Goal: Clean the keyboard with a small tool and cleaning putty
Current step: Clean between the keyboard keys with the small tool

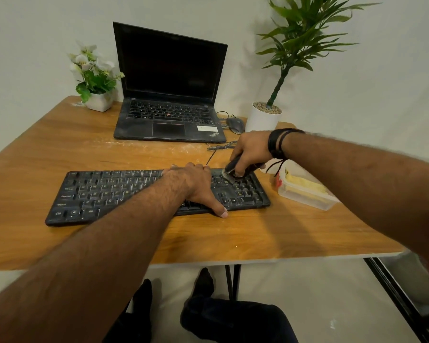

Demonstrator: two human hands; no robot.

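Observation:
A dusty black keyboard (pixel 104 191) lies across the wooden table (pixel 60 144). My left hand (pixel 196 186) spans its right-of-centre part, fingers over the far edge and thumb hooked at the near edge. My right hand (pixel 252 152) grips a small black brush (pixel 229 169) whose pale bristles touch the keys at the keyboard's upper right. A clear plastic tub holding yellow putty (pixel 305 188) stands just right of the keyboard.
An open black laptop (pixel 170 95) sits behind the keyboard, with a mouse (pixel 235 125) and its cable to the right. A small flower pot (pixel 98 101) is at the back left, a tall potted plant (pixel 265 117) at the back right. White dust streaks the table.

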